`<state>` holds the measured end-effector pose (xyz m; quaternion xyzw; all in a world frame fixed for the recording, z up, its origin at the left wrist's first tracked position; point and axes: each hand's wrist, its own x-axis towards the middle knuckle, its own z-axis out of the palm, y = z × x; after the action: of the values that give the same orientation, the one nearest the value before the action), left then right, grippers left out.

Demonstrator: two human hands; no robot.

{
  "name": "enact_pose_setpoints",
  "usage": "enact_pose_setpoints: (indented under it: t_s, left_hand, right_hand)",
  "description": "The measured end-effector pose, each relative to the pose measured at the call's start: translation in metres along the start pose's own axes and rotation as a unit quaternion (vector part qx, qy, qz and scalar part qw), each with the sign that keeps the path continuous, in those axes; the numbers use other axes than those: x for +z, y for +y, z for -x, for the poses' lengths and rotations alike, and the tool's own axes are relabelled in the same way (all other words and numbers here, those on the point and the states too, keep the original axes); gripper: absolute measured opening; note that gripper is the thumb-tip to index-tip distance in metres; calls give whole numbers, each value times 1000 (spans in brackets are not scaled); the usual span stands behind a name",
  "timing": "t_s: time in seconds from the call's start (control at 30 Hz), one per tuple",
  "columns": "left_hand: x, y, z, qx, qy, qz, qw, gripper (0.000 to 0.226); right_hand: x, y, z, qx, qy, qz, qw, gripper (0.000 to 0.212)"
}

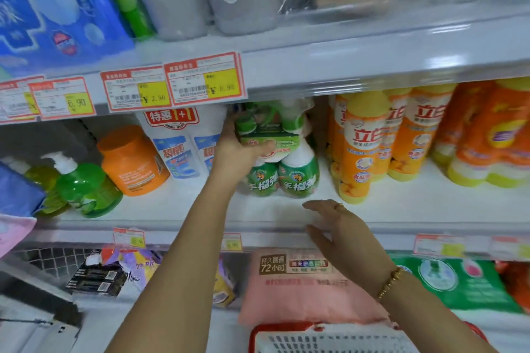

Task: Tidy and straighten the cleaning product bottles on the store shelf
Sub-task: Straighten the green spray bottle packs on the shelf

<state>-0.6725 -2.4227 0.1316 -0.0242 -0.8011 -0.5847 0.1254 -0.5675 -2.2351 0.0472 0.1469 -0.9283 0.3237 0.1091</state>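
Red basket sat nearest. Left hand gripped the green twin-pack by its cardboard collar on the middle shelf; right hand hovered flat, empty. Pack probably heavy, stiff, slick (support the base).

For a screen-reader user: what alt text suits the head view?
A left hand grips a green twin pack of spray bottles on a store shelf; the open right hand hovers near the shelf's front edge.
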Motion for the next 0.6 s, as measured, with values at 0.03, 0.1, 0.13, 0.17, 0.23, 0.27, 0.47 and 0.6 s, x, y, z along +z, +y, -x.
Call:
enact_pose_setpoints:
  t_s: [0.03,0.1,0.13,0.17,0.23,0.27,0.47,0.6]
  left_hand:
    - [-4,-1,2,-9,-9,10,1000,76]
    - [-13,0,17,-23,-39,46,998,67]
    - [-17,0,29,-26,-47,58,997,62]
    - [-20,3,41,-20,-51,64,996,57]
    - [-21,9,65,-1,-44,40,998,48]
    - [-18,11,77,7,-31,25,999,45]
    - [0,31,138,38,34,-11,999,43]
    - [-1,71,168,77,59,-28,995,46]
  right_hand:
    - [-6,-2,2,2,7,-14,1000,39]
    - [-17,-7,5,9,16,-34,999,45]
    - [-23,-10,8,11,16,-44,999,46]
    - [-29,-13,11,12,14,-52,998,47]
    - [-38,-15,18,10,13,-60,998,47]
    - [-42,-16,23,11,7,-63,998,48]
    - [-71,-21,59,46,-25,-47,998,53]
    - [-91,-19,87,73,-7,-70,995,56]
